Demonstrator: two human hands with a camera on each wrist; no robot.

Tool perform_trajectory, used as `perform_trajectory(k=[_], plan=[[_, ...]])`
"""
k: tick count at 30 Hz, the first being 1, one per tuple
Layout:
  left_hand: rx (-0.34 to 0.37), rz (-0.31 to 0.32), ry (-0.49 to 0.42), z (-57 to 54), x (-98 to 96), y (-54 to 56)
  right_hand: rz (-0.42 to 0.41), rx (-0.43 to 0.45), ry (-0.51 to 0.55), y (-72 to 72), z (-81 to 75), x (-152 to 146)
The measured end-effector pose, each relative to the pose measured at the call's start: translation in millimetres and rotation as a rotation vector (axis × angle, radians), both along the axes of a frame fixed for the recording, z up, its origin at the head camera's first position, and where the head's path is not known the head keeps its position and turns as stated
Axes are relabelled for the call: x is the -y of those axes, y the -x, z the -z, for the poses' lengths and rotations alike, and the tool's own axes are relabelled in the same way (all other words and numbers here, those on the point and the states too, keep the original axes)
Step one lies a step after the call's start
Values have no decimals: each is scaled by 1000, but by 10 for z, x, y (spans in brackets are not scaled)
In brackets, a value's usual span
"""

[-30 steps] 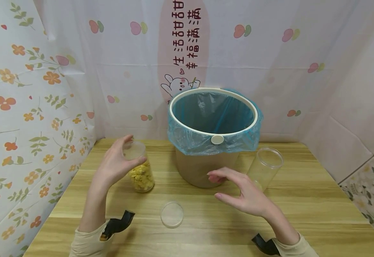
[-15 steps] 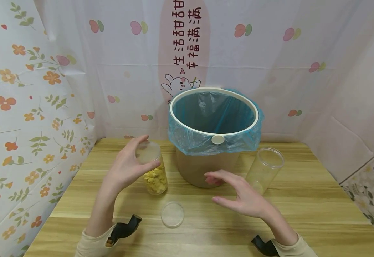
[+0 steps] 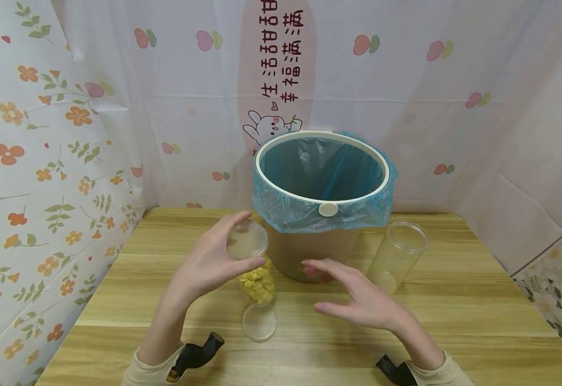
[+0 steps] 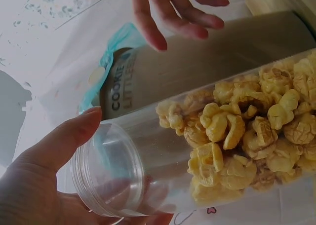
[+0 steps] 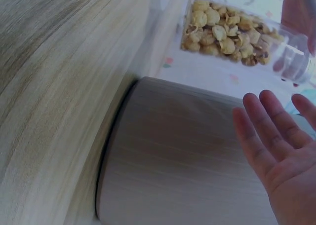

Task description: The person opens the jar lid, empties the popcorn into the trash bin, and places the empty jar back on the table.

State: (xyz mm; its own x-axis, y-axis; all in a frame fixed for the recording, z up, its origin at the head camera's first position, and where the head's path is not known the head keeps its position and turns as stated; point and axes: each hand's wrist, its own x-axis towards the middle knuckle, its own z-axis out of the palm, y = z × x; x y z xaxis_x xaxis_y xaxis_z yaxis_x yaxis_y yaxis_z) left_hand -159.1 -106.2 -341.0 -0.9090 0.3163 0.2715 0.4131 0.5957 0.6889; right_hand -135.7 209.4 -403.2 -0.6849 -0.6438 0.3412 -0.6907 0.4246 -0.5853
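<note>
My left hand (image 3: 208, 262) grips a clear plastic jar (image 3: 258, 284) near its top, thumb on one side and fingers round the other. Yellow popcorn (image 4: 237, 141) fills the jar's lower part. Seen from the right wrist, the jar's base hangs above the tabletop, beside the bin. My right hand (image 3: 358, 295) holds nothing; its fingers are relaxed and slightly bent, in front of the bin (image 3: 309, 246). A clear round lid (image 3: 260, 323) lies on the table just below the jar in the head view.
A blue plastic bag (image 3: 285, 217) lines the bin and folds over its cream rim (image 3: 261, 166). Behind my right hand stands another clear jar (image 3: 398, 257), open at the top. Patterned cloth (image 3: 189, 134) hangs along the back and left of the wooden table (image 3: 117, 300).
My left hand has carried the popcorn jar to the right, toward the bin and above the lid. The right hand has shifted slightly left.
</note>
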Motion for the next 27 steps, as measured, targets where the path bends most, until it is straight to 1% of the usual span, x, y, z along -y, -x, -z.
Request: perform_trajectory(k=[7, 10, 17, 23, 27], plan=[[-65, 45, 23, -12, -83, -81, -5, 5, -17, 14, 45, 13], [-71, 68, 26, -10, -122, -105, -3, 18, -20, 19, 69, 19], [-59, 144, -13, 36, -230, -120, 3, 58, -13, 5, 92, 31], [-68, 190, 9, 65, -304, -158, -25, 71, -11, 7, 107, 49], [-74, 226, 10, 72, -332, -182, -16, 75, -18, 5, 113, 63]])
